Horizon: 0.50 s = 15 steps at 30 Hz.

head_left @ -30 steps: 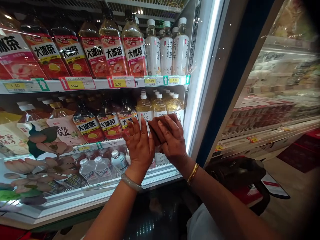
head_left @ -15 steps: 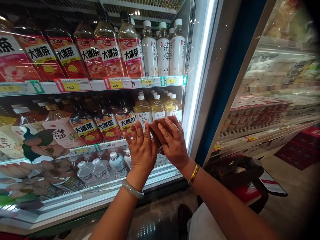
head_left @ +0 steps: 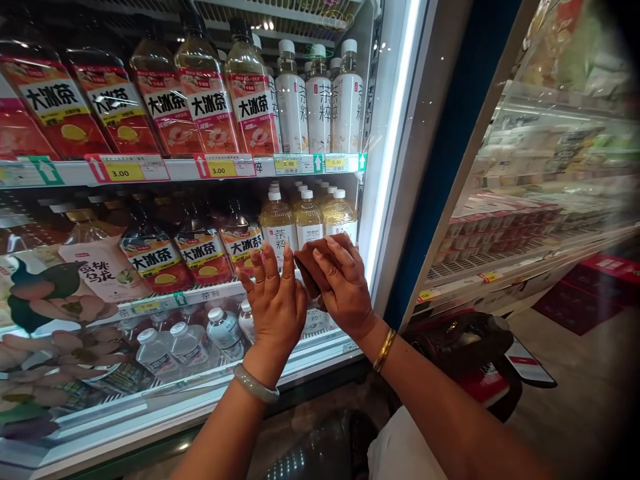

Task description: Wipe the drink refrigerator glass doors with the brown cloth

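— Two hands are up against the glass door (head_left: pixel 395 200) of the drinks cooler, and they do different things. Your right hand (head_left: pixel 345 290) is the working one: its grip is pressed flat over a brown cloth (head_left: pixel 313 263), fingers (head_left: pixel 327 263) spread across the top of it, so the cloth is pinned between palm and glass.

— And where does the cloth lie from my other hand?

— Just to the right of it, touching or nearly so. Your left hand (head_left: pixel 275 300) is flat on the pane with fingers apart and pointing up, holding nothing; its grip is open, merely braced. The cloth pokes out between the two hands, its upper edge level with your left fingertips.

— Which way does it run?

— Folded into a pad, longer up-and-down than across, tilted a little to the right. It sits low on the door, in front of the yellow tea bottles (head_left: pixel 307 217) on the middle shelf (head_left: pixel 210 293), close to the lit door frame (head_left: pixel 425 133) on the right.

— So which hand is nearer the frame?

— Your right one, by far. Your left hand lies toward the red-labelled tea bottles (head_left: pixel 200 250). Above, the price tags (head_left: pixel 223 167) mark the upper shelf, well clear of both hands
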{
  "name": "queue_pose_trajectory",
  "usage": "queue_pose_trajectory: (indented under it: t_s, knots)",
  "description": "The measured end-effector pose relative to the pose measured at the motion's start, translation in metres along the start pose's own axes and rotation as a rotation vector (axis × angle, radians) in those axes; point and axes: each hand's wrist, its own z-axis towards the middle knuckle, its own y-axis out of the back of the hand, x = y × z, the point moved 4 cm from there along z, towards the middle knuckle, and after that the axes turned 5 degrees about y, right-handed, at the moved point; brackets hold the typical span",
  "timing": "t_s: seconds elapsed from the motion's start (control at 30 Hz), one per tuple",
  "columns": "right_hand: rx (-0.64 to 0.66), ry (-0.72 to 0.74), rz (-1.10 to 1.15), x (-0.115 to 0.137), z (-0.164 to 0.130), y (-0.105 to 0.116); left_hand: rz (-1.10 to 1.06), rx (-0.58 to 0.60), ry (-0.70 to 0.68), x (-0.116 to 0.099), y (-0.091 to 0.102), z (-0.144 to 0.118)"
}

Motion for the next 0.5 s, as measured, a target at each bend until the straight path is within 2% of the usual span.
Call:
queue_pose_trajectory:
  t_s: [0.17,0.33,0.5]
  knots:
    - [-0.017,-0.013,0.014,0.009,0.009,-0.004,0.004,-0.024,-0.007,0.000,-0.001,-0.001]
    - [0.016,0.094,-0.048,0.018,-0.011,-0.012,0.002,-0.046,-0.025,0.002,-0.001,0.000]
    - [0.034,0.126,-0.056,0.012,-0.025,-0.011,-0.013,-0.058,-0.020,0.000,0.000,0.002]
